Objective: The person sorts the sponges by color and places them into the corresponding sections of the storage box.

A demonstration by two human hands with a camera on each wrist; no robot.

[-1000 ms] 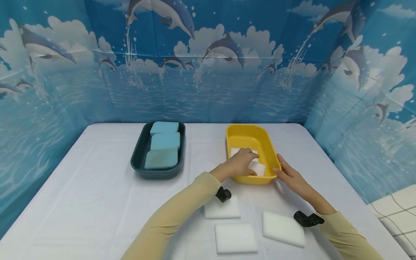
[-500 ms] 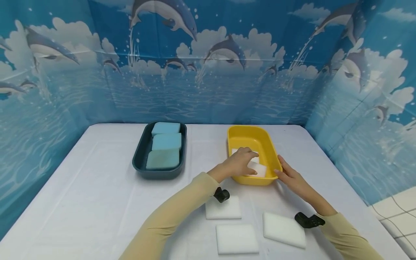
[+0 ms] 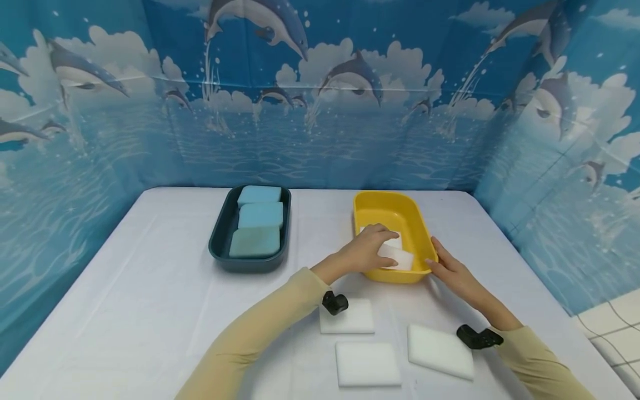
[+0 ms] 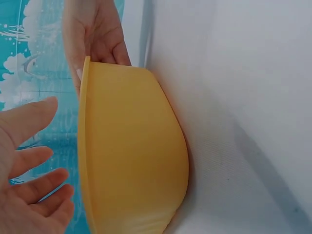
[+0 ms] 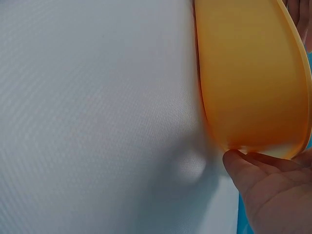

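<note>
Yellow plastic makes up the tray at the right of the table; inside it lie two white sponges, partly hidden by the left hand; that hand is spread, thumb and fingers apart, over the tray's near left part; whether it touches the sponges I cannot tell. The right hand pinches the tray at its near right corner, thumb on the rim and fingers against the outer wall.

Nearer, three white pads lie flat on the cloth; one is just beyond the left wrist camera, one nearest the front edge, and one to the right, turned askew, near the right wrist camera. At the left stands a dark tray, well apart from the yellow one; it holds three blue sponges in a row from near to far, the nearest greener; beyond the table hangs a dolphin curtain.
</note>
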